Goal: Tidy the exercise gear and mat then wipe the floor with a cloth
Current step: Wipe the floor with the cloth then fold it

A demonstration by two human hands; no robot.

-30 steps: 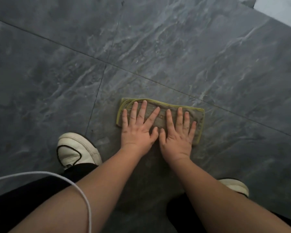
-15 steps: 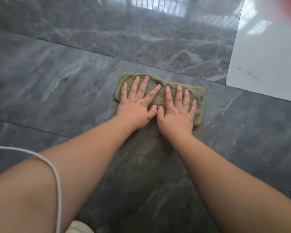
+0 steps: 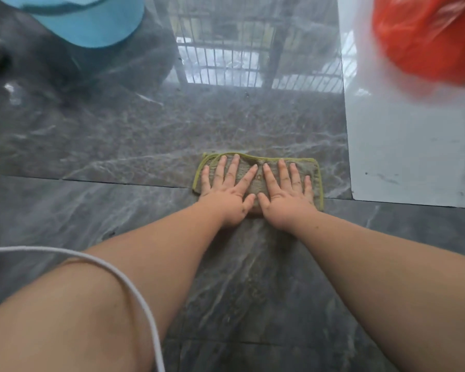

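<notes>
Head view: your left hand (image 3: 226, 191) and right hand (image 3: 286, 194) lie side by side, fingers straight and spread, pressing flat on the grey cloth (image 3: 316, 178) under them on the dark floor (image 3: 118, 146).

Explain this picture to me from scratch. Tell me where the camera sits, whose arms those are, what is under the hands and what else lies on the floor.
There is no machine here: a person wears one wide-angle camera on the head, looking forward and down, so the two bare arms are their own. The left hand and the right hand lie flat, fingers spread, pressing a grey cloth with a yellow-green edge onto the dark marbled floor. Nothing is gripped. Ahead to the left stands a blue tub, ahead to the right an orange plastic bag on a white tile. A white cable crosses the left arm.
</notes>
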